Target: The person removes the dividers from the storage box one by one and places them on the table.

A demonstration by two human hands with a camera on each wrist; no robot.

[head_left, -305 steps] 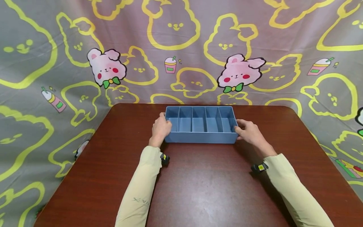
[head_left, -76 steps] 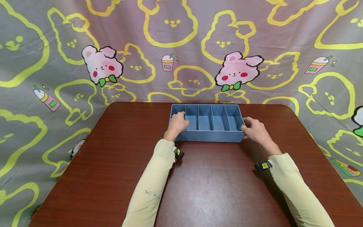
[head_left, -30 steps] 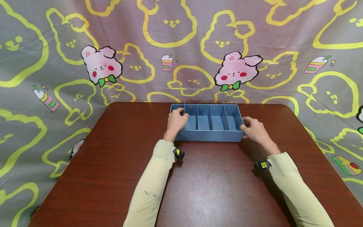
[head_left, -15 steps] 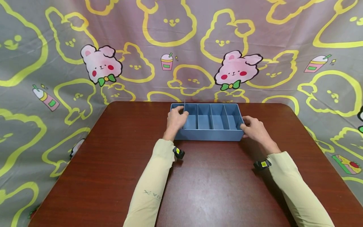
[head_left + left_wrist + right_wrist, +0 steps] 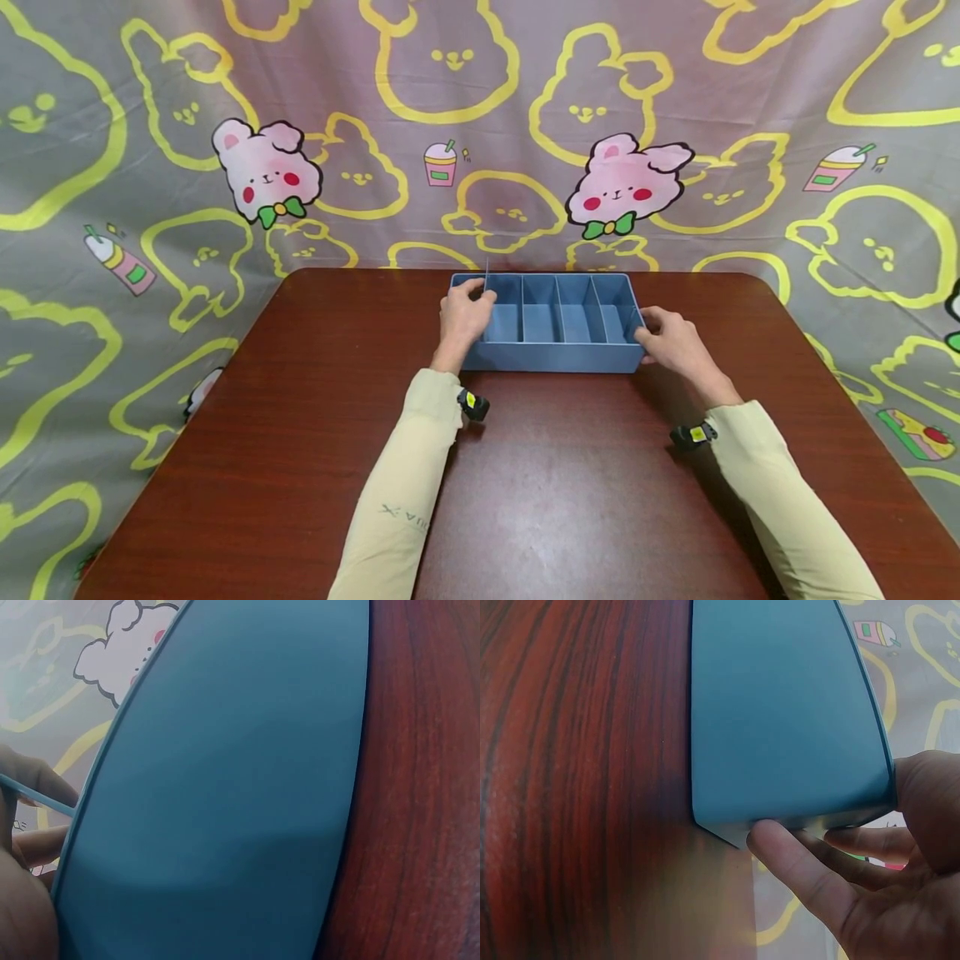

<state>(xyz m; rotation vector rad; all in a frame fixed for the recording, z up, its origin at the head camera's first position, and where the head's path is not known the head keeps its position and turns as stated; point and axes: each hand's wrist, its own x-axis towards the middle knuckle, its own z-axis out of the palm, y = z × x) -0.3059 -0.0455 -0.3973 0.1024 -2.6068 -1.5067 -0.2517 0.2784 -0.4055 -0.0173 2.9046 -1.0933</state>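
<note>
A blue organizer box with thin upright dividers sits near the far edge of the table. Over its left end, my left hand pinches the leftmost divider, whose top sticks up above the box rim. In the left wrist view that divider shows as a thin strip between thumb and fingers, beside the box's front wall. My right hand grips the box's right end, thumb at the rim and fingers against the outer end wall, as the right wrist view also shows.
The dark red-brown wooden table extends in front of the box and to both sides. Behind it and along the left hangs a grey-pink curtain with cartoon rabbits. Each sleeve carries a small black wrist camera.
The left hand went from the box's left end to the leftmost divider, which has risen above the rim. The box has shifted slightly right since the earliest frame. The right hand keeps its grip.
</note>
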